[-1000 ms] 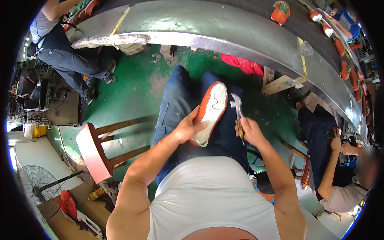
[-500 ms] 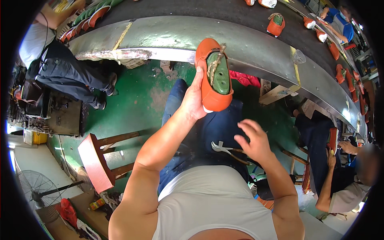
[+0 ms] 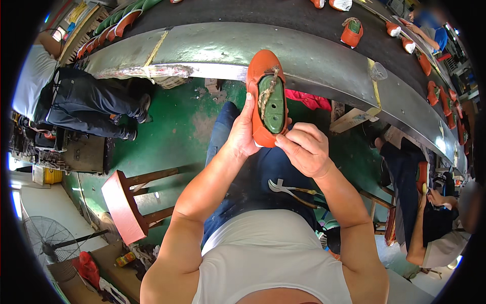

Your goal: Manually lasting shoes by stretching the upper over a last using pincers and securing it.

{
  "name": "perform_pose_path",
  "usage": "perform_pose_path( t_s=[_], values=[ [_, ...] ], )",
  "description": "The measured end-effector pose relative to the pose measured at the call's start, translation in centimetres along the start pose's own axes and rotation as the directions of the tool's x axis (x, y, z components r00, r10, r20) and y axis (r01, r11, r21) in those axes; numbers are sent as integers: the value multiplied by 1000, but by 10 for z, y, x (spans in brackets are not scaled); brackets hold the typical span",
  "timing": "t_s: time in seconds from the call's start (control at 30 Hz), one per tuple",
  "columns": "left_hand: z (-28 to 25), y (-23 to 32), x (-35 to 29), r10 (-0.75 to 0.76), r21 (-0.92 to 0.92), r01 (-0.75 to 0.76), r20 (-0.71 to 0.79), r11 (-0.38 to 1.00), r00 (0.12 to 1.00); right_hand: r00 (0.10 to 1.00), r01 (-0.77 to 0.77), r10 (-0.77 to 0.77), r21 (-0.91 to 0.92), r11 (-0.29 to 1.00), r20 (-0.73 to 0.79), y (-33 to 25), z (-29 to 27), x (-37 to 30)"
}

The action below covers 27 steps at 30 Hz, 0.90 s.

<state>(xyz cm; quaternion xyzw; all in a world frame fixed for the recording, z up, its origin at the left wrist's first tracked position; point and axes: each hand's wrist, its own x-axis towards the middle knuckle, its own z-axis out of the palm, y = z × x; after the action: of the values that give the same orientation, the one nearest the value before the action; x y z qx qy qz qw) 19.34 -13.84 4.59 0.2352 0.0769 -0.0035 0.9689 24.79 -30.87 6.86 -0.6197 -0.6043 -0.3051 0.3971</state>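
An orange-red shoe upper [image 3: 262, 62] stretched over a green shoe last [image 3: 274, 114] is held up over my lap, toe pointing away. A loop of rope [image 3: 265, 97] comes out of the last's top, which also has small holes. My left hand [image 3: 243, 133] grips the shoe's left side near the heel, thumb along its edge. Thumb and fingertips of my right hand [image 3: 307, 148] pinch the upper's rim at the right of the heel. On my thighs lie metal-headed hand tools [image 3: 278, 186], one looking like lasting pincers; their handles partly overlap.
A long dark conveyor belt [image 3: 212, 12] with a metal edge [image 3: 212, 45] curves ahead, carrying several orange shoes. A wooden stool [image 3: 121, 202] and a floor fan [image 3: 48, 245] stand left. Co-workers are at the left, right [image 3: 445, 243] and far right.
My right hand has risen from above my lap, where it was open, to the shoe's heel and closed on the rim. The shoe has turned slightly in my left hand.
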Motion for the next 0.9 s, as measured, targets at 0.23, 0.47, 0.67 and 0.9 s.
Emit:
perform_pose_path(
  t_s=[0.23, 0.47, 0.67, 0.9],
  values=[
    [-9, 0, -1, -27, -20, 27, 21, 999, 999, 1000, -2, 1, 35, 999, 25, -2, -3, 6],
    [7, 3, -1, 60, 0, -60, 28, 998, 998, 978, -178, 171, 50, 983, 120, 7, -2, 36],
    [27, 21, 5, 52, -38, -52, 13, 998, 999, 971, -206, 173, 200, 958, 167, 46, 19, 58],
    [23, 12, 43, -13, 193, 17, -20, 981, 1000, 602, -656, 735, 719, 232, 312, 53, 11, 33]
  ],
)
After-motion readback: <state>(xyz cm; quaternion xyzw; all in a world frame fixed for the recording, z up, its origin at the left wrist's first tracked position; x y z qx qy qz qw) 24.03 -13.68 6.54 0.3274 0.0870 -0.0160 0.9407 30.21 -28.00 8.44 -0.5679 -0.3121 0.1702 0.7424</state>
